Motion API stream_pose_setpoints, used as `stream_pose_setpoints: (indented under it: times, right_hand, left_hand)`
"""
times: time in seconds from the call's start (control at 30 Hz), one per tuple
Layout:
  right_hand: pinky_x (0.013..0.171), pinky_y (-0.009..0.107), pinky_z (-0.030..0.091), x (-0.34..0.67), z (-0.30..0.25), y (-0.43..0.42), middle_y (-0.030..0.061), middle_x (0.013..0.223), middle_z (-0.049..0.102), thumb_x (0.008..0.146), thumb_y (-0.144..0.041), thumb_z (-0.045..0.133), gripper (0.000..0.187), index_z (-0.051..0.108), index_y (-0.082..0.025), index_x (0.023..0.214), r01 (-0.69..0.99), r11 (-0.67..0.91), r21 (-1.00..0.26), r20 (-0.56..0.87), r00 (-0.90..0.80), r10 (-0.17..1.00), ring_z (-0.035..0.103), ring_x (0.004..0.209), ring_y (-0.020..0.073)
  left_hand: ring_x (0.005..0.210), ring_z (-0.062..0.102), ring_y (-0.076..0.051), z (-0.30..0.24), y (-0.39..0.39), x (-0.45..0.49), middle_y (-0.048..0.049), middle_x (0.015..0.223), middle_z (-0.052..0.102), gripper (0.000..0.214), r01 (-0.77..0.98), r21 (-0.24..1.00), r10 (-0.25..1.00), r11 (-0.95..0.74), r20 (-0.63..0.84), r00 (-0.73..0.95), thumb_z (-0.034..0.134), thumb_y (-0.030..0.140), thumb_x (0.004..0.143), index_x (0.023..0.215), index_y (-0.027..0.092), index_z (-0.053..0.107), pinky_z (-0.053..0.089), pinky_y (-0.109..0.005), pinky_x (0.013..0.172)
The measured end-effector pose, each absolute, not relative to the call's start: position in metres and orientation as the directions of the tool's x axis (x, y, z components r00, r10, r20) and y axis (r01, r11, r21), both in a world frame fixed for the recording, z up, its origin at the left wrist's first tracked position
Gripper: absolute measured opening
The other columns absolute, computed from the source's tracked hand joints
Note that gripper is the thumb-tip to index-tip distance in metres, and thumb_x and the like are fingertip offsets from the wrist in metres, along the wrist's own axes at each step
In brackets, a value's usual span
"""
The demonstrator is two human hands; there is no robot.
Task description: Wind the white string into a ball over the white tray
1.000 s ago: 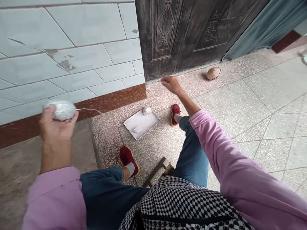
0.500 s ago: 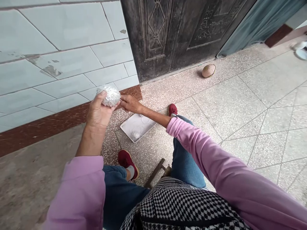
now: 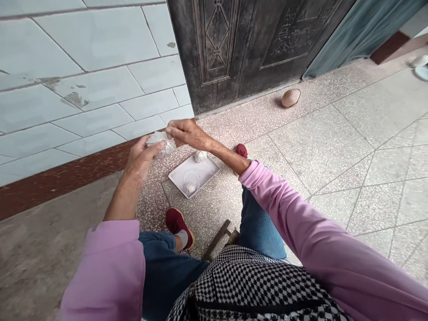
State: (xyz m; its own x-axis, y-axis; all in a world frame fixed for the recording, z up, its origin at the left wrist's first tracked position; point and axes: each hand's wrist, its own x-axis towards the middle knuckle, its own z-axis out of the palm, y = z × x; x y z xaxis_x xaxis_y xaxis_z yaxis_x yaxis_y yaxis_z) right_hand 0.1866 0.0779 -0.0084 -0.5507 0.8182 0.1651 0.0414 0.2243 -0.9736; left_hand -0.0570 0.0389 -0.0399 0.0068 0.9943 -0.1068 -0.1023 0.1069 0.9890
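My left hand is wrapped round a ball of shiny white string, its thumb across the near side. At the ball's upper right edge is my right hand, fingers curled together in a pinch. Any strand between those fingers is too fine to make out. Below the hands a shallow white tray lies on the floor. Inside it, one white ball sits near the lower corner and another white ball at the far side. Thin loops of string run across the tray and over its right edge.
A tiled wall rises at the left, beside a dark carved door. A pinkish round object lies by the doorsill. Part of a wooden stool shows between my legs, near my red shoes.
My left hand has turned the ball and shifted it slightly right and down. My right hand has risen from the ball's lower right to its upper right, uncovering the tray's far ball.
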Motion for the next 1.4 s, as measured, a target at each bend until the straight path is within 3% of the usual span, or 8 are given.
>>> stream_pose_setpoints:
  times: [0.1,0.23,0.5,0.77,0.9,1.07,1.2,1.4]
  right_hand:
    - [0.081,0.027,0.048,0.204,0.002,0.086,-0.0008,0.088,0.055,0.134,-0.046,0.081,0.053,0.061,-0.021,0.092,0.085,0.229,-0.97,0.17,-0.44,0.882,0.051,0.088,0.0181]
    - [0.079,0.027,0.047,0.215,0.006,0.082,0.0004,0.089,0.055,0.135,-0.044,0.077,0.055,0.055,-0.023,0.089,0.118,0.236,-0.965,0.171,-0.401,0.9,0.051,0.089,0.0182]
    - [0.079,0.027,0.046,0.217,-0.012,0.082,-0.0005,0.089,0.059,0.132,-0.031,0.07,0.034,0.062,-0.022,0.099,0.209,0.208,-0.955,0.113,-0.393,0.913,0.055,0.09,0.0194]
    - [0.095,0.031,0.044,0.204,-0.021,0.077,0.0041,0.1,0.071,0.132,-0.012,0.068,0.043,0.055,-0.023,0.092,0.491,0.315,-0.812,0.065,-0.46,0.885,0.064,0.101,0.0215]
    - [0.098,0.032,0.046,0.197,-0.021,0.071,0.0092,0.11,0.08,0.134,-0.012,0.066,0.036,0.067,-0.02,0.099,0.579,0.373,-0.725,0.003,-0.539,0.843,0.071,0.107,0.024]
    - [0.098,0.033,0.049,0.194,-0.018,0.062,0.0123,0.114,0.085,0.138,-0.016,0.063,0.033,0.078,-0.015,0.109,0.617,0.422,-0.664,-0.025,-0.583,0.812,0.073,0.107,0.0252]
    - [0.094,0.032,0.048,0.188,-0.014,0.05,0.0066,0.101,0.078,0.136,-0.014,0.068,0.04,0.07,-0.017,0.097,0.531,0.449,-0.719,-0.021,-0.661,0.75,0.066,0.099,0.0219]
    - [0.088,0.026,0.05,0.188,-0.015,0.061,-0.0004,0.092,0.068,0.137,-0.017,0.07,0.032,0.075,-0.014,0.105,0.12,0.319,-0.94,0.141,-0.714,0.686,0.061,0.092,0.0153]
  left_hand:
    - [0.108,0.084,-0.033,-0.026,0.025,-0.037,-0.0142,0.113,0.091,0.073,-0.138,0.974,0.984,0.18,-0.177,0.031,0.123,0.056,0.068,0.12,0.018,0.089,0.064,-0.037,0.087]
    - [0.134,0.086,-0.046,-0.013,0.018,-0.013,-0.0212,0.117,0.091,0.063,-0.261,0.948,0.972,0.184,-0.136,0.191,0.121,0.06,0.073,0.107,0.019,0.087,0.075,-0.052,0.111]
    - [0.132,0.086,-0.046,-0.002,0.024,0.005,-0.018,0.12,0.091,0.075,-0.452,0.875,0.981,0.175,-0.116,0.155,0.118,0.044,0.063,0.127,0.022,0.084,0.075,-0.064,0.127]
    - [0.141,0.081,-0.043,-0.004,0.03,0.006,-0.0172,0.125,0.091,0.069,-0.529,0.844,0.992,0.09,-0.124,-0.03,0.113,0.039,0.062,0.118,0.023,0.075,0.07,-0.063,0.133]
    - [0.149,0.076,-0.044,-0.014,0.03,-0.004,-0.0186,0.135,0.09,0.074,-0.473,0.874,0.987,0.109,-0.153,-0.054,0.121,0.052,0.063,0.112,0.023,0.074,0.07,-0.058,0.127]
    - [0.136,0.075,-0.038,-0.02,0.027,-0.009,-0.0189,0.143,0.088,0.09,-0.463,0.878,0.972,0.125,-0.201,-0.119,0.129,0.063,0.056,0.12,0.023,0.081,0.065,-0.039,0.093]
    - [0.128,0.074,-0.034,-0.021,0.034,-0.015,-0.013,0.131,0.085,0.088,-0.445,0.894,0.971,0.055,-0.151,-0.185,0.126,0.053,0.051,0.115,0.024,0.072,0.063,-0.038,0.094]
    - [0.104,0.068,-0.025,-0.028,0.042,-0.037,0.002,0.104,0.075,0.106,-0.03,0.994,0.965,0.104,-0.108,-0.241,0.123,0.037,0.043,0.124,0.027,0.056,0.054,-0.037,0.091]
